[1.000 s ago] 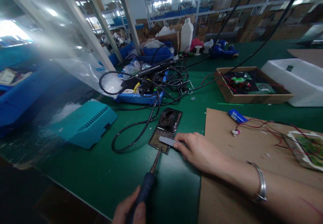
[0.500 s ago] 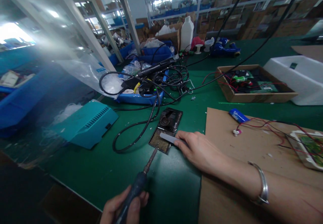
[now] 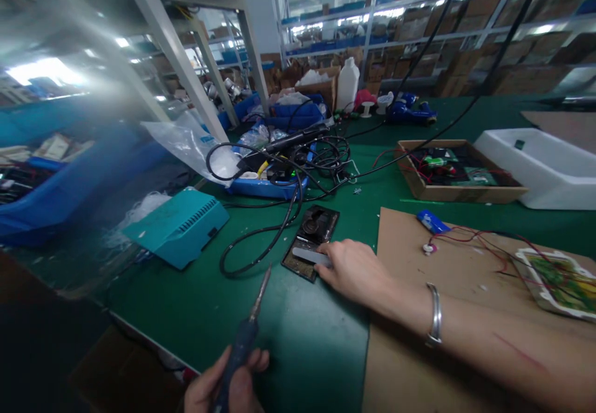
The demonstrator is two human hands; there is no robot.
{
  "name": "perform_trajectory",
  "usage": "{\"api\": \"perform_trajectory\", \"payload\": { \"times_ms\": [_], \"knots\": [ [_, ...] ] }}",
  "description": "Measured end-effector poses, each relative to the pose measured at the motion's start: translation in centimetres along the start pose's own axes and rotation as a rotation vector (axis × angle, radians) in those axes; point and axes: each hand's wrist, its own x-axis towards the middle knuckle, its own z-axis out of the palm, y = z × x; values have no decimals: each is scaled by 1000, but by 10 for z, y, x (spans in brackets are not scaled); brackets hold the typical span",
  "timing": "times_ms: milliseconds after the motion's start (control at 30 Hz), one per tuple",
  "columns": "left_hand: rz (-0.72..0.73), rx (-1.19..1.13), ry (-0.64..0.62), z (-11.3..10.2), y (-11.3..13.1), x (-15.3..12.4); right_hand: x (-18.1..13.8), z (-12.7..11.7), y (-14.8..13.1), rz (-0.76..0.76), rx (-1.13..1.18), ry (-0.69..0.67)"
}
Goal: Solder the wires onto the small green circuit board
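My left hand point(image 3: 223, 385) grips the dark blue handle of a soldering iron point(image 3: 246, 326) at the bottom edge. Its metal tip points up and away, short of the black iron stand point(image 3: 313, 236). The stand holds a brownish cleaning sponge at its near end. My right hand point(image 3: 356, 271), with a silver bangle on the wrist, pinches a flat grey metal tool point(image 3: 308, 256) that lies across the stand's near end.
A teal soldering station point(image 3: 179, 226) sits to the left with black cables looping from it. A cardboard sheet point(image 3: 419, 313) carries a blue battery point(image 3: 431, 221), red wires and a circuit board in a white housing point(image 3: 556, 276). Behind stand a cardboard tray point(image 3: 459, 192) and a white box point(image 3: 549, 167).
My left hand has drawn the soldering iron back from the sponge, toward me and to the left. My right hand stays at the stand with the grey tool. The view has shifted slightly.
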Motion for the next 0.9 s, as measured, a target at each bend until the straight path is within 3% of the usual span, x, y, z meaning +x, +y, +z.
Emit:
{"api": "perform_trajectory", "payload": {
  "times_ms": [233, 467, 667, 800, 900],
  "knots": [
    [116, 11, 82, 9, 7, -6, 12, 2, -12, 35, 5, 11],
    [116, -48, 54, 4, 2, -3, 15, -2, -20, 113, 235, -9],
    [158, -64, 66, 1, -3, -1, 7, 13, -12, 168, 392, -85],
    [157, -42, 20, 7, 8, -7, -8, 12, -2, 139, 379, -29],
    [78, -24, -63, 12, 20, -11, -18, 3, 5, 85, 366, 7]
  ]
}}
